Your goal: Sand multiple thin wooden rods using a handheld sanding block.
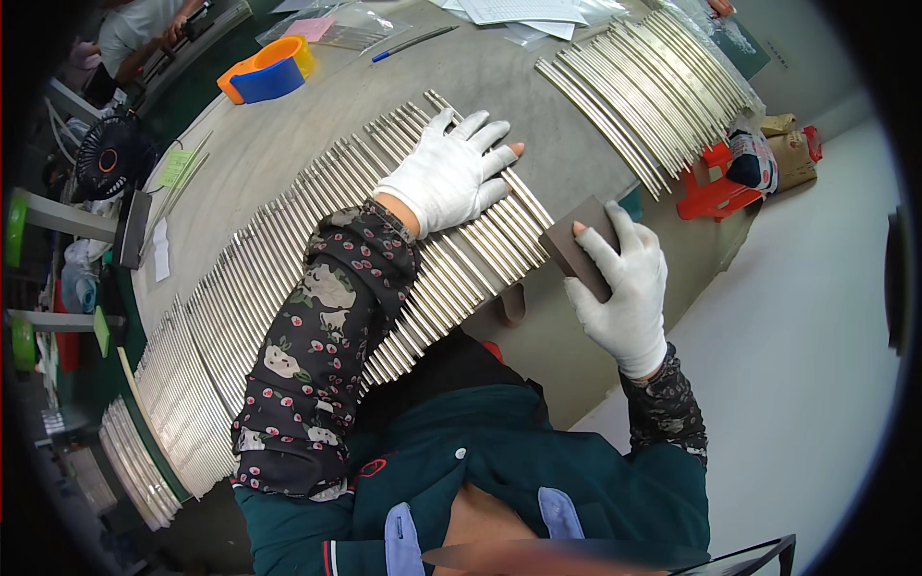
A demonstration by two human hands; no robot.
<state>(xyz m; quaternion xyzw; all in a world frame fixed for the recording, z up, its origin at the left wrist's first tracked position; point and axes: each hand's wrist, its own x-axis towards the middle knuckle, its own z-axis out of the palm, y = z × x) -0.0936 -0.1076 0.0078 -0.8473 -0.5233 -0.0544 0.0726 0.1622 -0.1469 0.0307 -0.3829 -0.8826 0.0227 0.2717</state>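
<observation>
Gloved in white, the left hand (449,173) lies flat and spread on a long row of metal rods (288,278), fingers splayed wide, holding nothing but pressing down on the rods beneath the palm. One bare fingertip shows where the glove is cut away. The right hand (622,283), also in a white glove, has its grip closed on a dark brown block (579,242), thumb on one face and fingers behind, with the block's near edge just beside the ends of the rods at the surface (288,125) edge.

The rods lie side by side, touching, in a band that runs from the middle of the grey surface down to the left. A second batch of rods (653,86) lies well apart at the upper right. Past the left hand, near the far edge, sit an orange and blue tape roll (267,72), a blue pen (413,43), clear plastic bags (346,27) and some papers (523,10). A small black fan (108,158) stands off to the left. Red plastic pieces (713,187) and a brown bag (792,154) lie on the floor (807,317) to the right. Another person (144,29) works at the far left corner.
</observation>
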